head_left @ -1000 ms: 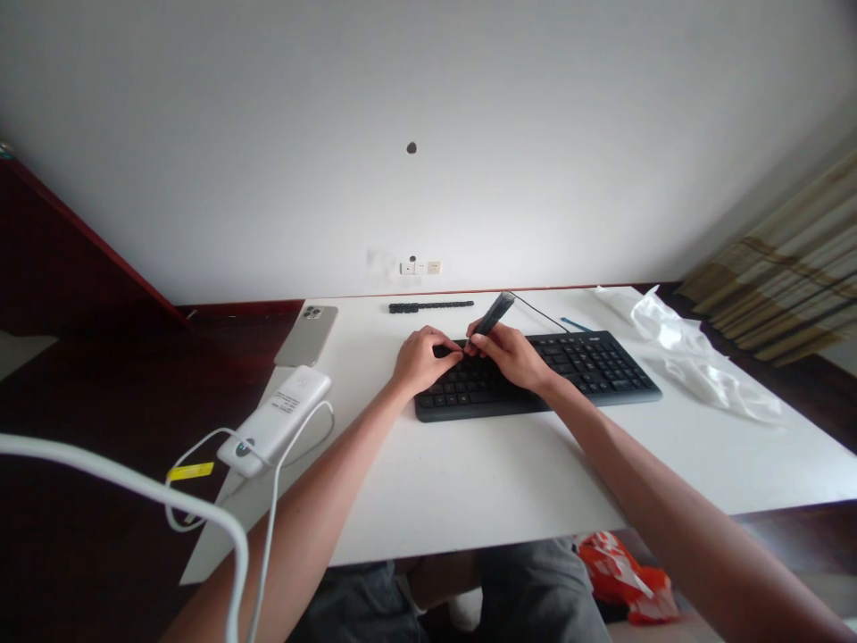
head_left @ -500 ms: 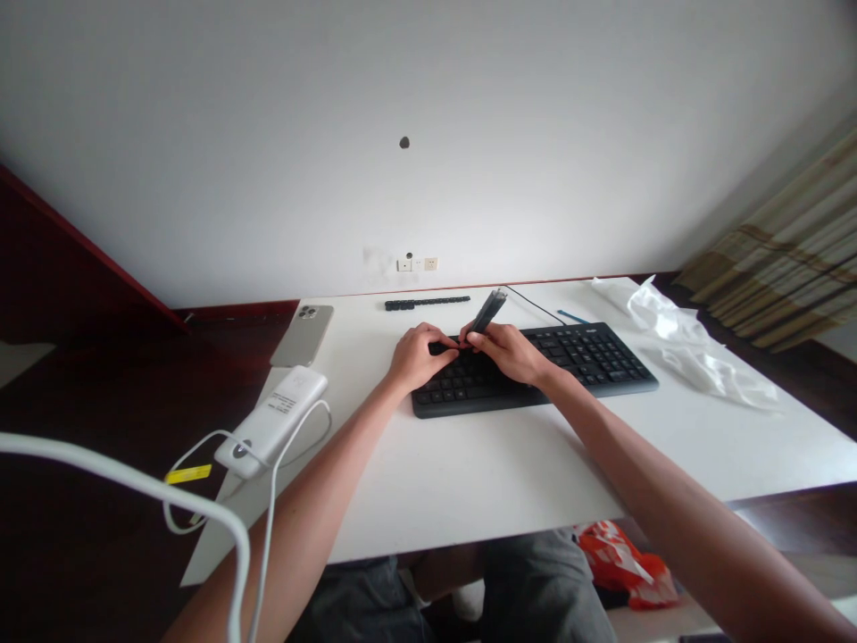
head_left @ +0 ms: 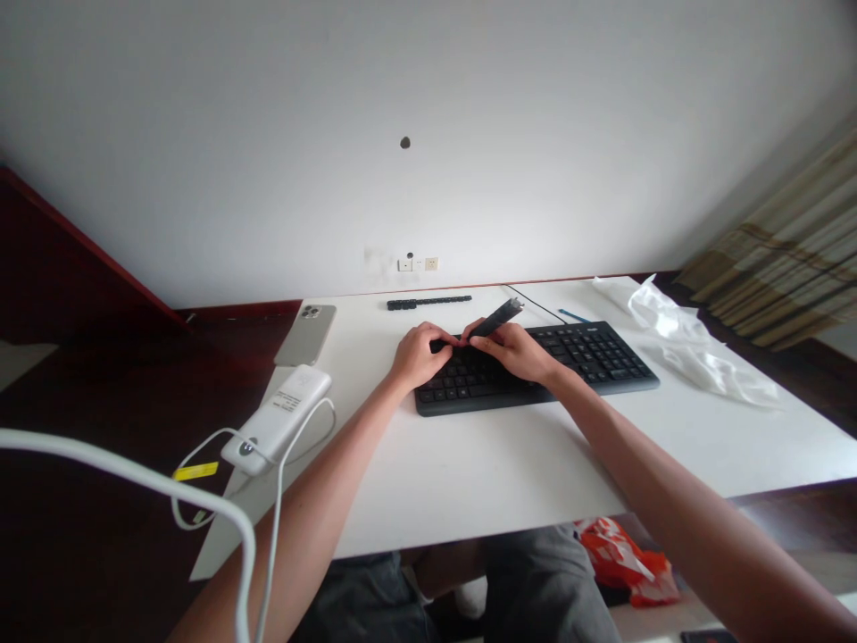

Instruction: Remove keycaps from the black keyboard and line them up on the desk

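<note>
A black keyboard (head_left: 589, 362) lies on the white table (head_left: 495, 464). My left hand (head_left: 416, 354) rests on the keyboard's upper left keys with its fingers curled and pressed down. My right hand (head_left: 515, 348) is closed round a dark pen-like tool (head_left: 496, 318), whose tip points down at the keys between both hands. The tool's upper end leans to the right. A row of loose black keycaps (head_left: 428, 303) lies in a line behind the keyboard.
A phone (head_left: 306, 334) lies face down at the table's left edge. A white power bank (head_left: 278, 420) with white cables sits nearer. Crumpled clear plastic (head_left: 683, 344) lies at the right. An orange bag (head_left: 619, 561) is on the floor under the table.
The tool in my right hand has tipped from steep to leaning low toward the right. Both hands stay on the keyboard's upper left keys.
</note>
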### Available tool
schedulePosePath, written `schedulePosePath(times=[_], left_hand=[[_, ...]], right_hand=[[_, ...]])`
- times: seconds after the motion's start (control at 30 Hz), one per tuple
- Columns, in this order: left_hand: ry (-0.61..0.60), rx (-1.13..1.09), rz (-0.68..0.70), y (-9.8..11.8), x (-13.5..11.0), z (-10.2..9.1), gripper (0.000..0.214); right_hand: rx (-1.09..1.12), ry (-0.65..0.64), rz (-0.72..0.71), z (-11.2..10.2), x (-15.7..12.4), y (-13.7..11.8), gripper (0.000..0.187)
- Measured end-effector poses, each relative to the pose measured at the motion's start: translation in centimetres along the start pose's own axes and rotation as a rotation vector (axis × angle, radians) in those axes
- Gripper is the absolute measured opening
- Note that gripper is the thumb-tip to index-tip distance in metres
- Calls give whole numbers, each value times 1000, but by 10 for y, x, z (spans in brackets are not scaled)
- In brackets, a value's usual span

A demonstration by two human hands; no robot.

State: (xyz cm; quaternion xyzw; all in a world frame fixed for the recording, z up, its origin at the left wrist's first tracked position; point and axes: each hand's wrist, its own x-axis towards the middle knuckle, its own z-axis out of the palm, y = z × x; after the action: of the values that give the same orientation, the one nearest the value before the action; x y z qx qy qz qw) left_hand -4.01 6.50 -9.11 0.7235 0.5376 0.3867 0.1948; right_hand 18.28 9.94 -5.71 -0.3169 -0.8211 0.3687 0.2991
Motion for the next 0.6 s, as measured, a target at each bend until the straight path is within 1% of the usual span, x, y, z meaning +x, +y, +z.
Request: schedulePosePath(times=[0.07,0.23,0.37,0.6], left_hand=[[5,-4,0,0,0,-1,21],[9,16,-35,3,0,-1,16],[17,10,-55,4,1,-1,10],[3,-14,-10,0,3,1,11]], right_hand=[[-78,16,14,4,2,-7,33],[-229,-4,5,9,6,-20,32],[-227,2,-6,11,7,-20,32],[-151,14,-14,12,12,-11,29]])
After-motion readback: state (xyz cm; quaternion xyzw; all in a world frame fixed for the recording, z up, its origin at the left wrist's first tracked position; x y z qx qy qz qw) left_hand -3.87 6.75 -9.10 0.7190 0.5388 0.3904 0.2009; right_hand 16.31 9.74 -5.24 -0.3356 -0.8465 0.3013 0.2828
